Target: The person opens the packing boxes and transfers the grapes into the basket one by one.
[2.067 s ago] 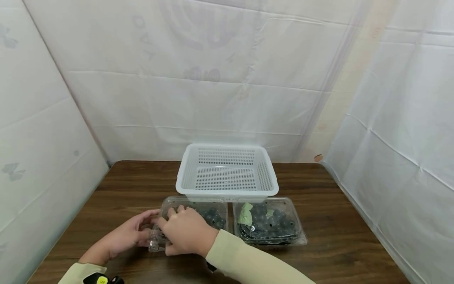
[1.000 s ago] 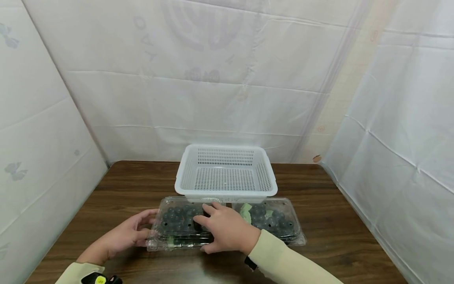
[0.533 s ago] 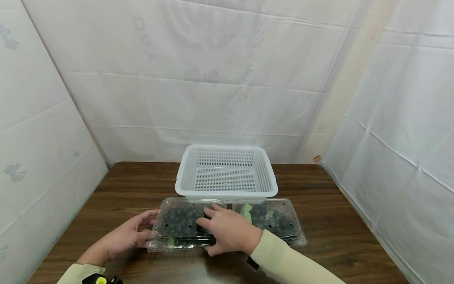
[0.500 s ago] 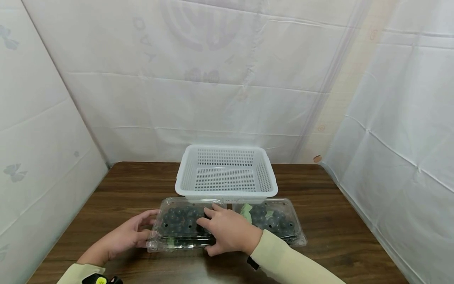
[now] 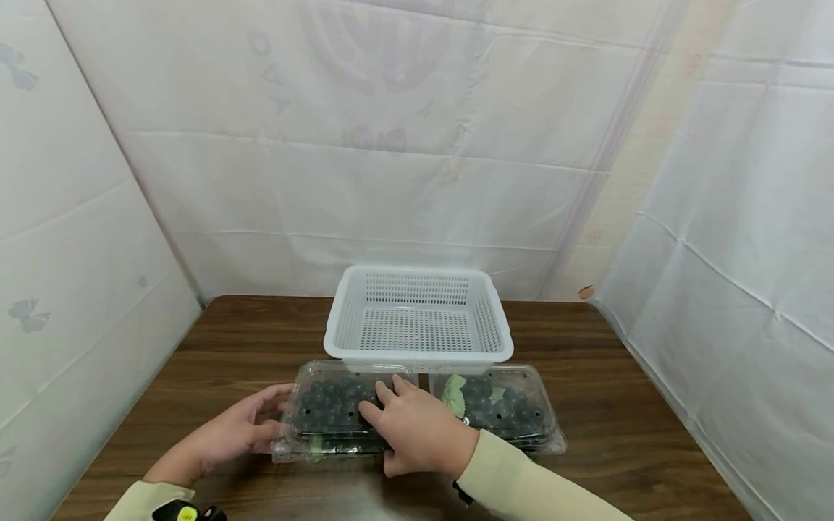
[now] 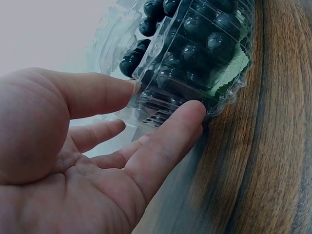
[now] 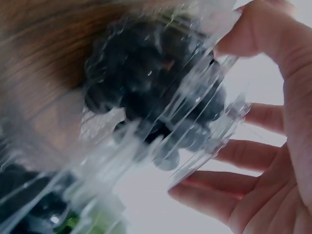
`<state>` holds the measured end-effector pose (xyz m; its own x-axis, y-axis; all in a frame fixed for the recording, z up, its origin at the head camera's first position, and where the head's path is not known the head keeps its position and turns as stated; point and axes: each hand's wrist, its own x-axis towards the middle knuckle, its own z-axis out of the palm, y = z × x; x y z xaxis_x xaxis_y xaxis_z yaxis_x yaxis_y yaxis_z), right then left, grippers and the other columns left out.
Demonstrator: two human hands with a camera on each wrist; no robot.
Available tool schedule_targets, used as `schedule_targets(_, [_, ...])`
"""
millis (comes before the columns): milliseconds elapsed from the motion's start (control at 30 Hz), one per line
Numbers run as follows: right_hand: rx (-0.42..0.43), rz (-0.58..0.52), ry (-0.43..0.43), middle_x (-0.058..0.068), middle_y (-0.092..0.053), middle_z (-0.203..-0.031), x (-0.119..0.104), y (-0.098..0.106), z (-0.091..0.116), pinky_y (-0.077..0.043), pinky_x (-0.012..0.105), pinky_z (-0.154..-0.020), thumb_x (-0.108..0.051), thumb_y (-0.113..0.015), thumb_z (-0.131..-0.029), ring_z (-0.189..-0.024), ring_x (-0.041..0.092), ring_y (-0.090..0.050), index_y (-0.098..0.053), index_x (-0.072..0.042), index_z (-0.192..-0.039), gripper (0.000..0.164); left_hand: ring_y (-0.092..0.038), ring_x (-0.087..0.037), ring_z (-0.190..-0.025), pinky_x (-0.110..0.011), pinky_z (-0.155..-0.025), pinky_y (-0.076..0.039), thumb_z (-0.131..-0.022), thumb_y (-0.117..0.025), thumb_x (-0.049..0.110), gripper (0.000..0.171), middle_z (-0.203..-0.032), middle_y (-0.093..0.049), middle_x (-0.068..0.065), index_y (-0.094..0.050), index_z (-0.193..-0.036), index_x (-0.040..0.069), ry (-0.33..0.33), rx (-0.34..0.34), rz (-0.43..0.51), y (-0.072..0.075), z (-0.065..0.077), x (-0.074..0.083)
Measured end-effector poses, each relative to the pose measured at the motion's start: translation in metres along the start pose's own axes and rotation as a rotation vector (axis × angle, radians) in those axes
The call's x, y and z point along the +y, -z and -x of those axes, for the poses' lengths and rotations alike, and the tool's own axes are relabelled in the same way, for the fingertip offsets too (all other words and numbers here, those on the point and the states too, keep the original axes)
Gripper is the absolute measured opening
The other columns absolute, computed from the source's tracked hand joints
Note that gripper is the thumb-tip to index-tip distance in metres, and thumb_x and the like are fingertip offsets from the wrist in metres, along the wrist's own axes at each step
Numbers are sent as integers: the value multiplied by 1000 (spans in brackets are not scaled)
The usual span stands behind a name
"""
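Note:
A clear plastic clamshell box [image 5: 332, 401] of dark grapes [image 6: 195, 48] lies on the wooden table. At its left end is my left hand [image 5: 237, 430], thumb tip against the plastic edge and fingers fairly straight along the side. My right hand [image 5: 426, 427] spans the box's right front corner, with its thumb low at the front edge and its fingers on the lid. Seen from the right wrist, the thumb and fingertips meet the plastic edges, and the picture is blurred. A second clamshell box [image 5: 534, 387], with grapes and a green leaf, sits right of it, partly behind my right hand.
Behind both boxes, a white perforated basket [image 5: 417, 356] stands with nothing in it. White sheeting [image 5: 417, 145] hangs at the back and on both sides. The brown wood-grain table [image 5: 619, 434] extends out to the right.
My right hand has moved right along the box, from its left front corner to the right one. In the last half second, its thumb has shifted slightly. My left hand has stayed put.

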<state>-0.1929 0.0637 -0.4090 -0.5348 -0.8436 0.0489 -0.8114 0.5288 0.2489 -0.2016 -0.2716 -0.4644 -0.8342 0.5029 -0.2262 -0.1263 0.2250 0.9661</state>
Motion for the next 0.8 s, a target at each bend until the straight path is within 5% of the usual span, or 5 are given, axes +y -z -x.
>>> schedule_targets(433, [-34, 131, -42, 16, -64, -136, -13, 2, -5, -61, 43, -92, -48, -81, -83, -114, 39, -69, -53, -17, -144, 75, -67, -26, -113, -43, -86, -63, -103, -62, 13, 78, -145, -37, -41, -11, -158, -8, -11, -3, -19, 0, 0, 0])
schedule_targets(633, [-85, 18, -41, 7, -69, -119, -6, 9, -10, -58, 34, -78, -38, -84, -80, -82, 22, -66, -57, -18, -139, 67, -65, -26, -114, -43, -87, -63, -102, -62, 12, 79, -146, -33, -42, -10, -159, -7, -15, -13, -12, -1, 0, -2])
schedule_targets(800, [-129, -93, -44, 2, -69, -117, 2, 13, -12, -57, 31, -81, -30, -84, -79, -79, 15, -63, -58, -20, -139, 66, -66, -27, -115, -44, -87, -63, -102, -63, 13, 80, -148, -32, -44, -10, -159, -7, -17, 0, -4, -1, 0, -2])
